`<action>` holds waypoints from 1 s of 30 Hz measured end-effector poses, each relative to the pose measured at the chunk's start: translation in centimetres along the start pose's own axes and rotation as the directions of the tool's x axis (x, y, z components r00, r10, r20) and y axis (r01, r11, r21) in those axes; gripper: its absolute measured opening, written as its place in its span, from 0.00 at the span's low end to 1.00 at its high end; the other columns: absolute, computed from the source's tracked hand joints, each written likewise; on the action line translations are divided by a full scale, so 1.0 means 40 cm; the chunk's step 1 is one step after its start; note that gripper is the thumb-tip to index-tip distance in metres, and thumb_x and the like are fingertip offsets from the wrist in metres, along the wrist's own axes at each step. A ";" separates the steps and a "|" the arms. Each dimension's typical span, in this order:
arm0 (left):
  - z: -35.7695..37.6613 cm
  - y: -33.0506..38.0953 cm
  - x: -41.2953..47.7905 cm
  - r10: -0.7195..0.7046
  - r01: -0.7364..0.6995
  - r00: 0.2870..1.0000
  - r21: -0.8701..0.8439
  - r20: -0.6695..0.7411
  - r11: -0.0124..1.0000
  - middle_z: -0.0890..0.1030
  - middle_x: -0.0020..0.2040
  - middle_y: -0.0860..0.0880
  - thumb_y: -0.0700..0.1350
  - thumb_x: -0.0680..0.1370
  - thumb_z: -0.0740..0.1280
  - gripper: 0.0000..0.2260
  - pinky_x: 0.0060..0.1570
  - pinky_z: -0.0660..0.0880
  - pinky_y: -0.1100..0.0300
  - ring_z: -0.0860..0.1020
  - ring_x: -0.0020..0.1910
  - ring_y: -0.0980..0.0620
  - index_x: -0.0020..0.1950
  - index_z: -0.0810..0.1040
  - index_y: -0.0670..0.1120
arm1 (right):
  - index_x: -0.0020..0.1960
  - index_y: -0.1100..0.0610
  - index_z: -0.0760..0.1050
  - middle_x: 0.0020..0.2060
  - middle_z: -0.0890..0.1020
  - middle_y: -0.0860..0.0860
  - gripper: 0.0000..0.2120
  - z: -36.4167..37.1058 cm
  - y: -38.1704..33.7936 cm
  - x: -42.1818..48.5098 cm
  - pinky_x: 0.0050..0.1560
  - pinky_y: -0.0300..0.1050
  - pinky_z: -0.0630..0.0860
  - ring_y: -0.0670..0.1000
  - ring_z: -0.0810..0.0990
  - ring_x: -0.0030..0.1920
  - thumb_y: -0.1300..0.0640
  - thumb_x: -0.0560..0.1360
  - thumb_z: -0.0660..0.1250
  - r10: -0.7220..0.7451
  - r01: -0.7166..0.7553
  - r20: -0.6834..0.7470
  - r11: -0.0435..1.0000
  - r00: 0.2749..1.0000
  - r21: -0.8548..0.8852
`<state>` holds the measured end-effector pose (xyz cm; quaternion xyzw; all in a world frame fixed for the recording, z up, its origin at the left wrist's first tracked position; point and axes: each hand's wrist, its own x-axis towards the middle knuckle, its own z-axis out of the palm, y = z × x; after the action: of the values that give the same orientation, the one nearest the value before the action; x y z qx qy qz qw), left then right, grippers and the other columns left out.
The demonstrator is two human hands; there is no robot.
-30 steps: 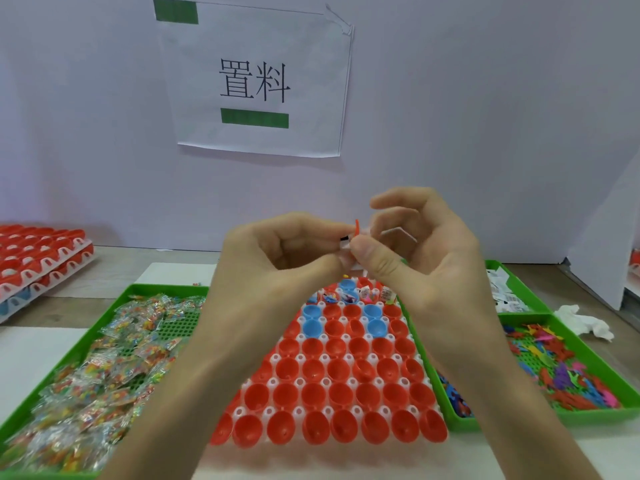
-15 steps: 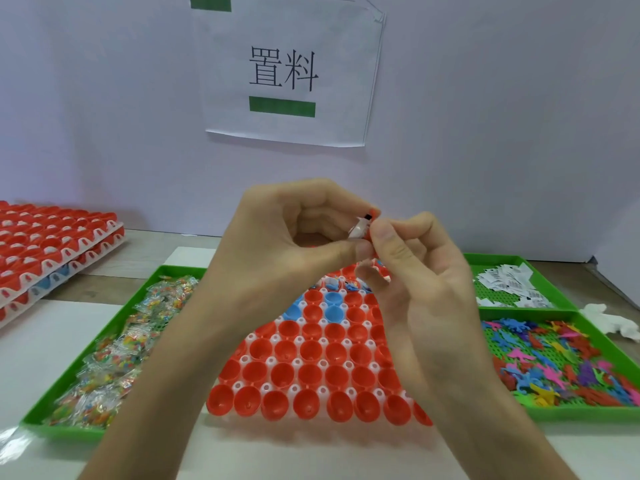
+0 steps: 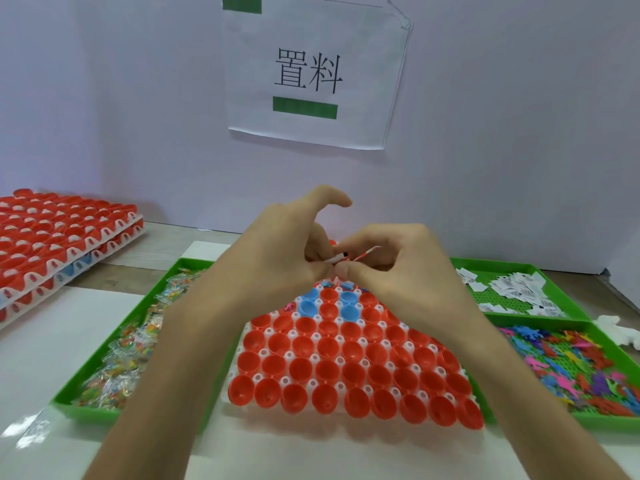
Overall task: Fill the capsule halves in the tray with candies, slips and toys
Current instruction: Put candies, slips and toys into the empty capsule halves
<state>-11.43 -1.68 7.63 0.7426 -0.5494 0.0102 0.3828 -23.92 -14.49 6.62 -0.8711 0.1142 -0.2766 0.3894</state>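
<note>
1. the left hand [image 3: 277, 261] pinches a small white slip [image 3: 337, 259] between thumb and curled fingers, with its forefinger lifted up and away.
2. the right hand [image 3: 398, 271] meets it thumb tip to thumb tip, fingers curled in; a thin red-striped piece [image 3: 367, 253] sticks out from its pinch, just beside the slip. what that piece is cannot be told.
3. both hands hang above the far end of the white tray [image 3: 238, 362], clear of it.
4. the tray lies in the middle of the table, packed with open red capsule halves [image 3: 349, 372]; the near rows hold nothing.
5. a few blue capsule halves [image 3: 308, 306] sit toward the far end, and the row behind them shows small bits inside, mostly hidden by the hands.
6. a green tray [image 3: 86, 408] touching the white tray's left side holds clear packets of candies [image 3: 117, 358].
7. to the right, a far green bin [image 3: 491, 264] holds a pile of paper slips [image 3: 516, 289], and a near green bin [image 3: 606, 422] holds coloured plastic toys [image 3: 571, 358].
8. stacked trays [image 3: 52, 237] of red halves stand at far left.
9. a paper sign [image 3: 311, 74] hangs on the wall behind.
</note>
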 end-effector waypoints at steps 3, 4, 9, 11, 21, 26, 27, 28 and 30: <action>0.001 -0.044 0.003 -0.127 0.128 0.991 -0.034 0.033 0.991 0.85 0.40 0.55 0.37 0.73 0.76 0.31 0.46 0.81 0.66 0.83 0.40 0.63 0.71 0.70 0.55 | 0.43 0.50 0.86 0.35 0.86 0.43 0.04 0.037 0.028 0.036 0.40 0.32 0.79 0.42 0.85 0.38 0.58 0.72 0.77 0.037 -0.037 0.001 0.999 0.999 -0.025; -0.002 -0.063 0.001 -0.170 0.172 0.983 -0.028 0.066 0.985 0.86 0.41 0.55 0.37 0.73 0.76 0.31 0.47 0.82 0.66 0.83 0.41 0.63 0.72 0.71 0.55 | 0.42 0.49 0.86 0.35 0.86 0.42 0.04 0.051 0.039 0.047 0.40 0.31 0.78 0.41 0.84 0.38 0.58 0.71 0.77 0.051 -0.050 0.027 0.998 0.998 -0.049; -0.056 -0.173 -0.026 -0.415 0.411 0.893 0.064 0.173 0.910 0.84 0.50 0.56 0.42 0.74 0.76 0.24 0.51 0.82 0.53 0.83 0.47 0.58 0.67 0.75 0.56 | 0.41 0.51 0.86 0.35 0.85 0.43 0.02 0.117 0.102 0.087 0.40 0.33 0.79 0.40 0.83 0.38 0.54 0.71 0.78 0.138 -0.096 0.146 0.960 0.980 -0.264; -0.083 -0.212 -0.042 -0.492 0.491 0.863 0.034 0.113 0.870 0.84 0.49 0.56 0.43 0.75 0.76 0.20 0.50 0.82 0.50 0.83 0.47 0.55 0.65 0.77 0.55 | 0.41 0.51 0.86 0.34 0.84 0.42 0.03 0.136 0.123 0.096 0.38 0.31 0.75 0.39 0.82 0.37 0.53 0.71 0.78 0.171 -0.109 0.159 0.936 0.972 -0.336; -0.110 -0.270 -0.074 -0.650 0.659 0.749 -0.050 0.127 0.750 0.84 0.52 0.48 0.47 0.76 0.75 0.17 0.58 0.79 0.44 0.83 0.49 0.47 0.63 0.77 0.51 | 0.44 0.54 0.87 0.37 0.83 0.43 0.01 0.187 0.160 0.124 0.38 0.29 0.72 0.40 0.81 0.38 0.58 0.74 0.76 0.265 -0.170 0.178 0.891 0.948 -0.420; -0.107 -0.268 -0.072 -0.648 0.660 0.748 -0.070 0.142 0.748 0.84 0.52 0.48 0.47 0.76 0.75 0.16 0.57 0.80 0.45 0.83 0.50 0.48 0.63 0.77 0.51 | 0.42 0.54 0.86 0.40 0.85 0.46 0.02 0.197 0.166 0.134 0.38 0.31 0.73 0.41 0.81 0.39 0.57 0.74 0.76 0.294 -0.207 0.151 0.882 0.944 -0.424; -0.107 -0.269 -0.072 -0.650 0.663 0.746 -0.071 0.142 0.745 0.84 0.53 0.47 0.48 0.76 0.75 0.16 0.57 0.80 0.46 0.83 0.50 0.48 0.63 0.77 0.50 | 0.42 0.54 0.86 0.39 0.85 0.46 0.03 0.201 0.169 0.134 0.38 0.32 0.73 0.41 0.81 0.39 0.57 0.73 0.76 0.305 -0.221 0.146 0.880 0.941 -0.420; -0.108 -0.271 -0.072 -0.653 0.666 0.744 -0.070 0.142 0.743 0.84 0.53 0.47 0.48 0.76 0.74 0.17 0.55 0.80 0.47 0.83 0.50 0.48 0.63 0.77 0.50 | 0.40 0.54 0.86 0.38 0.84 0.45 0.03 0.205 0.172 0.132 0.37 0.32 0.74 0.42 0.81 0.39 0.56 0.73 0.76 0.317 -0.233 0.142 0.877 0.938 -0.420; -0.108 -0.275 -0.073 -0.658 0.670 0.740 -0.070 0.138 0.739 0.84 0.53 0.47 0.48 0.77 0.74 0.17 0.50 0.80 0.52 0.83 0.49 0.50 0.64 0.77 0.50 | 0.39 0.54 0.85 0.36 0.83 0.44 0.05 0.216 0.176 0.126 0.36 0.33 0.76 0.43 0.82 0.38 0.56 0.73 0.77 0.326 -0.246 0.131 0.874 0.936 -0.420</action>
<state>-1.76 4.33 3.28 0.8658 -0.2671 -0.1976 0.3741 -14.74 -15.97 -1.31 -0.9281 0.2568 -0.0992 0.2508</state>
